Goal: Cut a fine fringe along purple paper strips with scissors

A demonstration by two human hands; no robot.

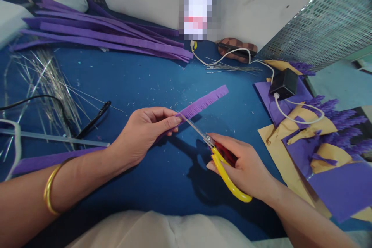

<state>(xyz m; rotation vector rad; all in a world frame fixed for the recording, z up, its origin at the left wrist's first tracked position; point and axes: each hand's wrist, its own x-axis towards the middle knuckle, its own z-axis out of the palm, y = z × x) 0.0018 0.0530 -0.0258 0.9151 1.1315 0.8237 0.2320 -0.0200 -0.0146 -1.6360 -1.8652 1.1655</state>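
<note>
My left hand (152, 128) pinches a long purple strip (205, 102) between thumb and fingers. Fine cuts run along one edge of the strip's free end, which points up and to the right. Its other end appears to pass under my left forearm. My right hand (241, 162) is wrapped round the yellow handles of a pair of scissors (232, 182). The scissor blades lie at the strip, close beside my left thumb. Whether the blades are fully closed I cannot tell.
Several uncut purple strips (116, 37) lie at the back left, above loose thin wires (55, 85). A black power adapter (283, 83) with a white cable sits at the right, near purple flowers wrapped in tan paper (316, 124). A checked case (236, 49) lies at the back.
</note>
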